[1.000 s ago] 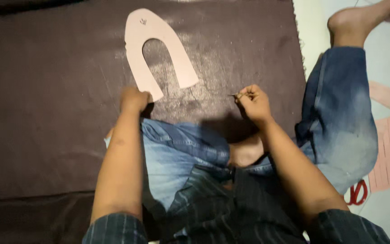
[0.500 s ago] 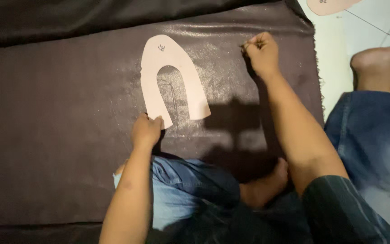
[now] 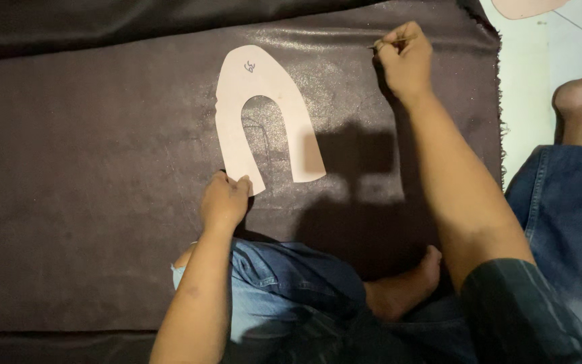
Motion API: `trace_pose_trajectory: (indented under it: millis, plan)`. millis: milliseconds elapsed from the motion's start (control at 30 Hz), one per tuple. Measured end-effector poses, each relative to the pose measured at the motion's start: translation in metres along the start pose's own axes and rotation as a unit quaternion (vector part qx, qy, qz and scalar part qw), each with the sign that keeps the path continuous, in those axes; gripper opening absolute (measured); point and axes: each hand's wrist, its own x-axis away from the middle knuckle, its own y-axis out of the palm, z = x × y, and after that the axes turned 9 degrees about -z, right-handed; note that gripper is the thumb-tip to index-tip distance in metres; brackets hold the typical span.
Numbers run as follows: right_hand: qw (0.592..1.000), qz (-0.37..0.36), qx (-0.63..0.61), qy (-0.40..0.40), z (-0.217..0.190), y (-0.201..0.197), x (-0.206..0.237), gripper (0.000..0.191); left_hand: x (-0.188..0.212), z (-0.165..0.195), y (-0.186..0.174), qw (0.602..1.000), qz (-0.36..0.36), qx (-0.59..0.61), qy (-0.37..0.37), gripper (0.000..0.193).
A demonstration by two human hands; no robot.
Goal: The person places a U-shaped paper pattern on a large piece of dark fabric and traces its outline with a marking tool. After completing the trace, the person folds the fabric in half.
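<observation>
One template (image 3: 262, 101) end under left grip (image 3: 224, 201)

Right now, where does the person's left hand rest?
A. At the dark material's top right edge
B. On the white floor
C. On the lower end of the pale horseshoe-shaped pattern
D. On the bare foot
C: the left hand presses the lower left end of the pale pattern onto the dark material.

The horseshoe-shaped paper pattern (image 3: 237, 108) is pale pink with a small blue ink mark. The leather sheet (image 3: 89, 189) is dark brown with a faint sheen. The jeans (image 3: 284, 283) are faded blue, the sleeve (image 3: 527, 317) dark with thin stripes.
</observation>
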Motion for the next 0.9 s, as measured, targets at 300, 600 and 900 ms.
trace_pose_trajectory:
  millis: [300, 600, 900]
  plan:
    - [0.996, -0.018, 0.088, 0.026, -0.0024, -0.0092, 0.0096, 0.018, 0.0005, 0.003, 0.001, 1.0, -0.007, 0.001, 0.0, 0.04]
    - [0.999, -0.014, -0.007, 0.042, -0.0068, -0.0049, 0.0062, 0.016, -0.0032, -0.0005, 0.006, 1.0, 0.008, 0.002, 0.009, 0.04]
    - [0.998, -0.023, 0.038, 0.032, 0.0003, -0.0107, 0.0099, 0.018, -0.0003, 0.0004, 0.0043, 1.0, 0.005, 0.005, 0.015, 0.04]
